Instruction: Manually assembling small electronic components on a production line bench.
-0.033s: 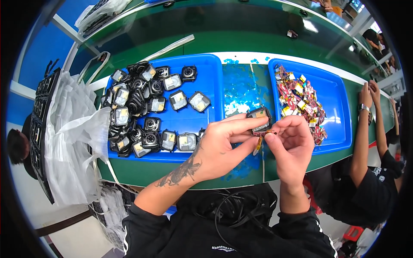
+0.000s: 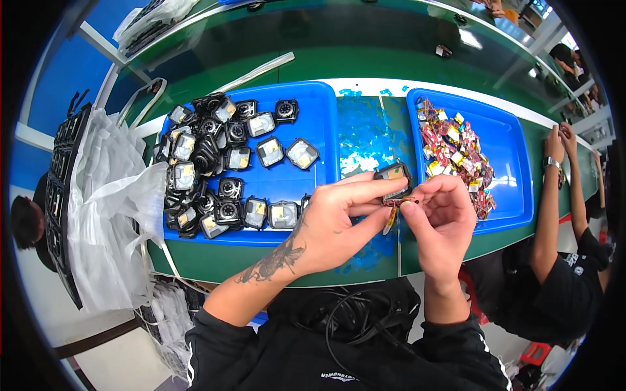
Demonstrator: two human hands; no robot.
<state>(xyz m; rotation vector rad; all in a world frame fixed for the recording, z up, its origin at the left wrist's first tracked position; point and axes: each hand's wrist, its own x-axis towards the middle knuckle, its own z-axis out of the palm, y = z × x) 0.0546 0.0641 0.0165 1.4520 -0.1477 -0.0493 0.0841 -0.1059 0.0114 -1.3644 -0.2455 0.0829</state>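
Note:
My left hand [image 2: 336, 218] is closed around a black smartwatch case [image 2: 393, 174], whose open face shows a grey and tan inside. My right hand [image 2: 443, 218] is closed, with thumb and forefinger pinching a small dark-red part [image 2: 396, 202] at the case's near edge. From that part a yellow strip [image 2: 389, 223] hangs down beside my left thumb. The fingertips of both hands nearly meet there, and they partly hide the part. I cannot tell whether it is joined to the case.
To the left, a blue tray [image 2: 330, 130] holds many similar watch cases. A second blue tray [image 2: 515, 163] on the right holds a heap of small red and yellow parts. Blue film scraps [image 2: 365, 140] litter the green table between them. Another person's forearms [image 2: 551, 202] are at the far right.

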